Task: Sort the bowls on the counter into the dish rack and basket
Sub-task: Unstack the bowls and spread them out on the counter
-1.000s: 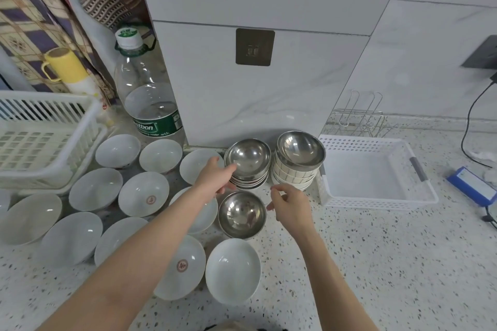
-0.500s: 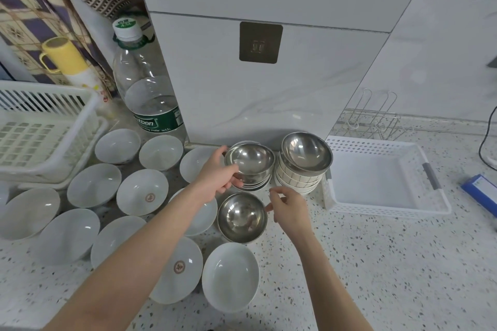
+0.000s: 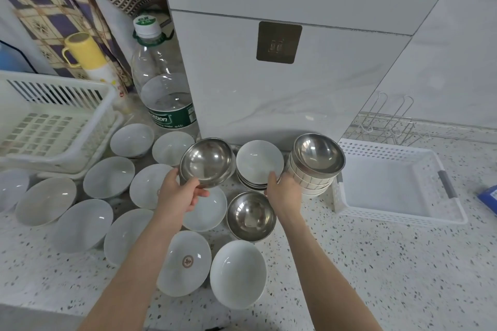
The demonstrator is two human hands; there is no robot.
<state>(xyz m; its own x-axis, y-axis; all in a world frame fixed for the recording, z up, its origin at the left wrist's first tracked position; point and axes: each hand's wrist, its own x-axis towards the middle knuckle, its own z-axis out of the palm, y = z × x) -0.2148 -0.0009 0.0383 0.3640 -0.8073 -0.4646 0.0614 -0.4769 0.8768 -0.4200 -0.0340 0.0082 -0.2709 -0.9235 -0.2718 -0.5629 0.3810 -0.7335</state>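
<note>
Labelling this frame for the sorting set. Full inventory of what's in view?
steel bowl: 1, silver, lifted in the left hand
steel bowl on counter: 1, silver, front centre
steel bowl on stack: 1, silver, tops the ribbed white stack
ribbed bowl stack: 1 stack, white, left of the basket
small white stack: 1 stack, white, by the wall
loose white bowls: about a dozen, white, spread over the left counter
dish rack: 1, cream, far left
basket: 1, white, right
wire rack: 1, metal, behind the basket
water bottle: 1, clear with green label, back
yellow cup: 1, yellow, back left
wall hook plate: 1, bronze, wall
left hand: grip on the lifted steel bowl's rim
right hand: grip on the small white stack's top bowl
</note>
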